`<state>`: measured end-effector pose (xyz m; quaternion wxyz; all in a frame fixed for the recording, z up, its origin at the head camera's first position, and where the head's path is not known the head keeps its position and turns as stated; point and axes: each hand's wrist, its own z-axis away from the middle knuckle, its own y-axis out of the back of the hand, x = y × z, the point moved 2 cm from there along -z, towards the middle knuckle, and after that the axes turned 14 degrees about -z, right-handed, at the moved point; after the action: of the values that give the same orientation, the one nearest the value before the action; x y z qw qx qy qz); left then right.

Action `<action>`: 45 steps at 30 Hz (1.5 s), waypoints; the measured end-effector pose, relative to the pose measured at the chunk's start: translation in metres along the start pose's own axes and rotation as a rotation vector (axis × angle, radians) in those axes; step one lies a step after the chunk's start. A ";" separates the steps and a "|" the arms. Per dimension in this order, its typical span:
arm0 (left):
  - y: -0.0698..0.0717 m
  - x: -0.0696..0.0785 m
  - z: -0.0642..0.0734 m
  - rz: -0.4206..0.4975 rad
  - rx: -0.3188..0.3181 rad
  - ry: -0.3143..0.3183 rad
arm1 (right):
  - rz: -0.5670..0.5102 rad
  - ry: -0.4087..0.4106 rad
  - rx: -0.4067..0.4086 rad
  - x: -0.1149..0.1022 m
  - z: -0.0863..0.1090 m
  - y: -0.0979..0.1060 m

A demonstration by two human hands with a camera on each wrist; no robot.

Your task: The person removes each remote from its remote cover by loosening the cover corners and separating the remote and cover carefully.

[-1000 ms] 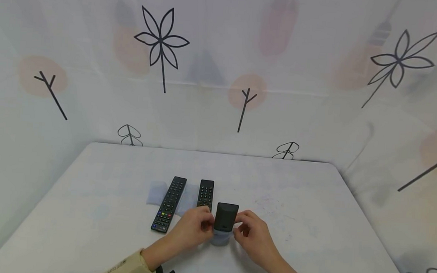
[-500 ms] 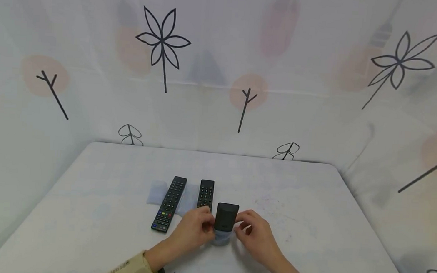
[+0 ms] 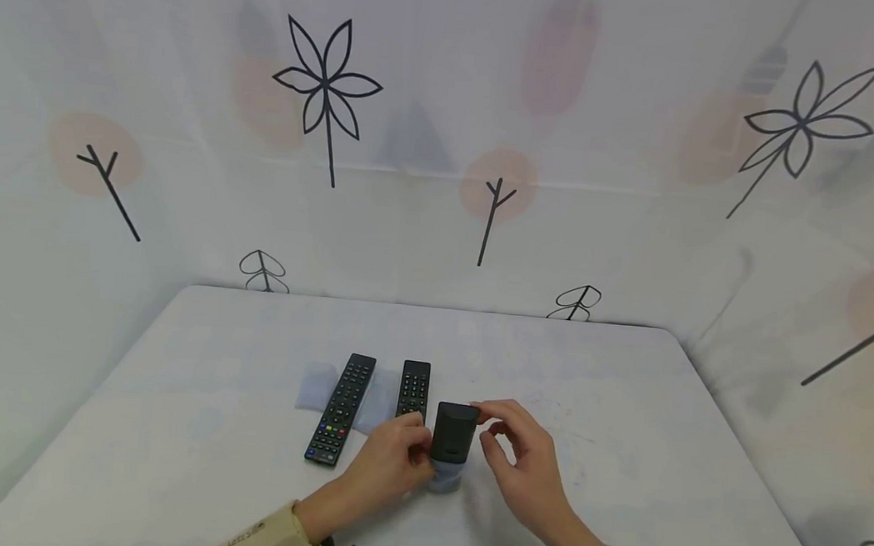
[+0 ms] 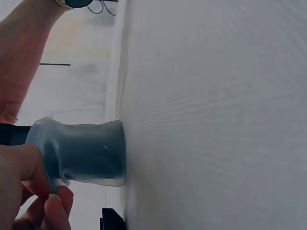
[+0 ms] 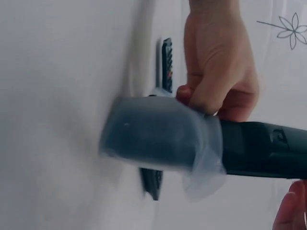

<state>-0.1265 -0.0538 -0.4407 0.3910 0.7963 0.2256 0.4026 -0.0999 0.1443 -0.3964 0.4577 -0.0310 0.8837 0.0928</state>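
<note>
In the head view a black remote control (image 3: 454,431) stands upright on the table, its back facing me. A translucent plastic sleeve (image 3: 445,477) covers its lower part, with a loose, crumpled rim. My left hand (image 3: 390,455) pinches the sleeve's rim between thumb and fingers; the left wrist view shows the fingertips (image 4: 56,203) at that edge. My right hand (image 3: 529,462) is on the other side, its index finger touching the remote's top corner and its thumb away from it. In the right wrist view the bare upper part of the remote (image 5: 261,149) sticks out of the sleeve.
Two more black remotes, a long one (image 3: 340,409) and a shorter one (image 3: 413,386), lie left of and behind the upright one. Pale bluish translucent sleeves (image 3: 316,386) lie flat beside and under them. The white table (image 3: 195,425) reaches a patterned cloth backdrop (image 3: 402,237).
My right hand has moved up from the sleeve's rim to the top of the remote, its thumb now apart. The left hand stays at the sleeve.
</note>
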 end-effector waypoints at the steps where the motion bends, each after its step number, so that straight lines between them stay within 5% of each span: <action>1: -0.001 0.000 0.000 -0.002 0.002 -0.001 | -0.030 0.007 -0.004 -0.003 -0.001 -0.001; 10: -0.001 0.001 0.001 -0.017 0.006 -0.013 | -0.138 0.117 -0.047 -0.011 -0.013 -0.010; 21: 0.000 0.002 -0.005 -0.014 -0.100 0.009 | -0.162 0.115 -0.044 -0.004 -0.017 -0.008; 45: 0.008 -0.011 -0.010 0.064 -0.174 0.041 | -0.158 0.075 -0.043 -0.004 -0.021 -0.005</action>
<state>-0.1407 -0.0615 -0.4351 0.4409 0.7576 0.1723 0.4493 -0.1141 0.1349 -0.3820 0.4295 -0.1142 0.8927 0.0742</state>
